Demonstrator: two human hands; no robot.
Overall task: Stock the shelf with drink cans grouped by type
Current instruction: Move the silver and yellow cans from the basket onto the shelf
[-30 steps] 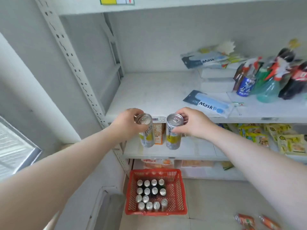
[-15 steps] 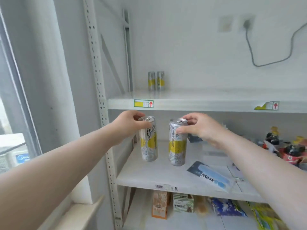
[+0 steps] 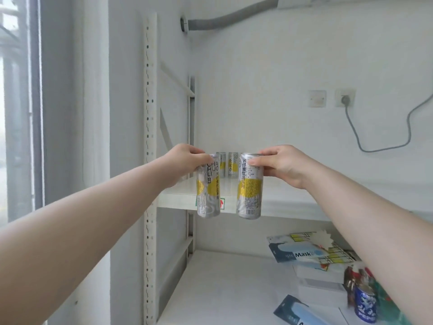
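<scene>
A: What sort of room is it?

B: White wall [image 3: 281, 66], with a window [image 3: 14, 113] at the far left. A grey hose [image 3: 225, 18] runs along the top. At the right there is a socket [image 3: 345, 98] with a plug in it, and a grey cable [image 3: 384, 148] loops down and off to the right.

A: And the racking?

B: A white perforated post [image 3: 150, 137] stands at the left. The upper shelf [image 3: 293, 202] is white, with a red-arrow label [image 3: 222, 204] on its front edge. Two back cans [image 3: 233, 165] stand upright side by side at its rear left. The lower shelf [image 3: 222, 289] carries mask packets [image 3: 302, 253], white boxes [image 3: 321, 275] and a blue Pepsi can [image 3: 365, 306] at the right.

A: Where are the cans being stocked?

B: In the air, in front of the upper shelf's left end, near each other but apart. Their bases hang level with its front edge and rest on nothing.

A: Which way do they point?

B: Tops up, long axis vertical. The left can [image 3: 208, 191] leans very slightly and shows its "CHA HUO LI" lettering. The right can [image 3: 249, 191] shows small print and a barcode. Both are silver with yellow patches.

A: The grip?

B: The left hand [image 3: 187, 158] has its fingers curled round the left can's top. The right hand [image 3: 281, 165] pinches the right can near its rim with its fingertips [image 3: 254, 162].
</scene>
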